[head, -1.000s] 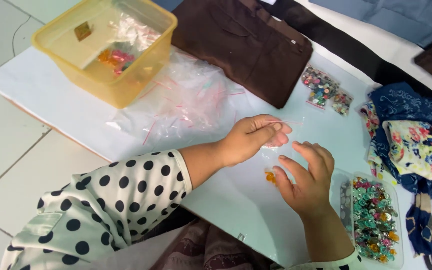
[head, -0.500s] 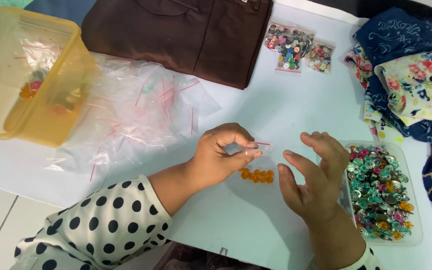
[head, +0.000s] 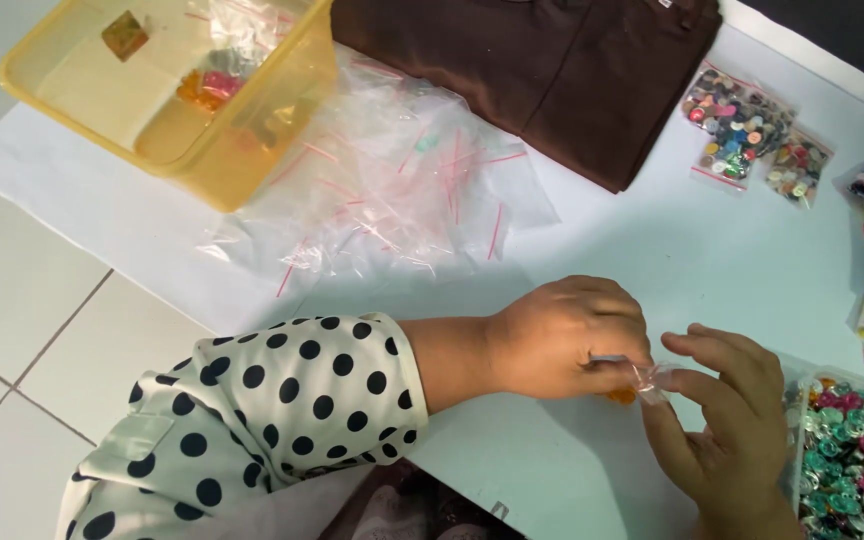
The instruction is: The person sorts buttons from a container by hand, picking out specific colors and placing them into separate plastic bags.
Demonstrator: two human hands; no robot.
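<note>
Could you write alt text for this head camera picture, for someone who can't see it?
Two bare hands, left hand and right hand, pinch a small clear plastic bag holding orange beads over a white sheet. Nearby lie a yellow plastic tub, loose clear bags and brown folded cloth.

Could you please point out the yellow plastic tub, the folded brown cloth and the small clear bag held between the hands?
Yellow plastic tub (head: 252,165): head view, front wall.
Folded brown cloth (head: 542,70): head view, middle.
Small clear bag (head: 650,378): head view, crumpled top.

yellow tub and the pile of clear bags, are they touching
Touching. The head view shows the yellow tub resting its near corner on the pile of clear bags, with no gap.
</note>
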